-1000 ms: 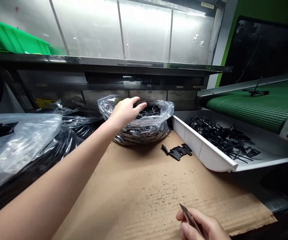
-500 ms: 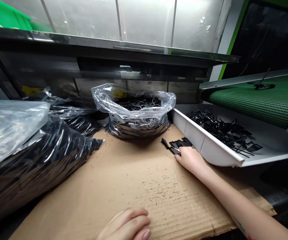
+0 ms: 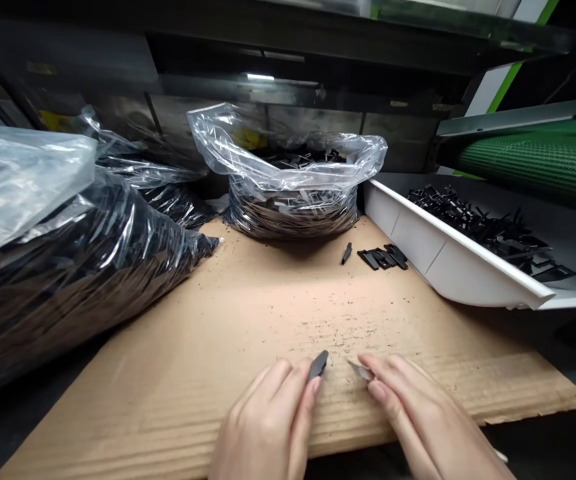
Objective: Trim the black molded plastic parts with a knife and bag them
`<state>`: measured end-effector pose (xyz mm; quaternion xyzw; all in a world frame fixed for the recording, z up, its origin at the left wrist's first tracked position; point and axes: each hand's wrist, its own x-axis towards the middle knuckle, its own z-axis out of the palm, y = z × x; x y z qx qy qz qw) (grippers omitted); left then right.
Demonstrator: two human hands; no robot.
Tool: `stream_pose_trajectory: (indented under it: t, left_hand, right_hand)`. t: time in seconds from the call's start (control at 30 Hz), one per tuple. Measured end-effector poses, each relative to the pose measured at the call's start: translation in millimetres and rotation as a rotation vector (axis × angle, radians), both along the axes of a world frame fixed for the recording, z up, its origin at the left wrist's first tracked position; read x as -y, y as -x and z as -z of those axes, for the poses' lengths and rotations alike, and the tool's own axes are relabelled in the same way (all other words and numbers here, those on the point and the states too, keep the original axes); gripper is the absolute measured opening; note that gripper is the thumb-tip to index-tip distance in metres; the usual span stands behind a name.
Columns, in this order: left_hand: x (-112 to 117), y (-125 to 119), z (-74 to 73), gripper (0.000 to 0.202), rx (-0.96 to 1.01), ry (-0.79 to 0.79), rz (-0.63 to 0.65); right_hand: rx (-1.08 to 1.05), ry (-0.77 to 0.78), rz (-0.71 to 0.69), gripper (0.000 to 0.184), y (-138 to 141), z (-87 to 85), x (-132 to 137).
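Observation:
Between thumb and fingers, my left hand (image 3: 271,413) pinches a small black plastic part (image 3: 319,365) whose tip sticks out. My right hand (image 3: 418,407) is closed on a small metal blade (image 3: 361,370), its point turned toward the left hand. The rest of the blade tool is hidden in the fingers. Both hands are low over the cardboard sheet (image 3: 208,373), a short gap apart. Beyond them lie a row of several flat black parts (image 3: 383,257) and one lone black part (image 3: 347,253). Tiny black shavings are scattered on the cardboard.
An open clear bag (image 3: 293,207) of black parts stands at the back. A large filled bag (image 3: 93,280) leans in from the left. On the right, a white tray (image 3: 448,260) holds loose black parts (image 3: 483,223) beneath a green conveyor belt (image 3: 538,160).
My right hand has drawn back from the row of parts to the front, beside my left hand. My left hand now holds a black part. The view has tilted down.

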<state>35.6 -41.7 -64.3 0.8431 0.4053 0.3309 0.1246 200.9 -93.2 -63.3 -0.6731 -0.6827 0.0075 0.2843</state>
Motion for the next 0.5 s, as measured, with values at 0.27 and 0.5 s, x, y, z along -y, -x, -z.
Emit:
stream_pose_trajectory:
  t: [0.27,0.5]
  left_hand:
    - [1.7,2.5,9.6,0.019,-0.09,-0.128,0.063]
    - [2.2,3.6,7.4,0.019,-0.072,-0.146,0.1]
  right_hand:
    - [0.065,0.038,-0.1,0.028,5.7,3.5,-8.8]
    - [0.04,0.112,-0.15,0.026,0.4,-0.6,-12.0]
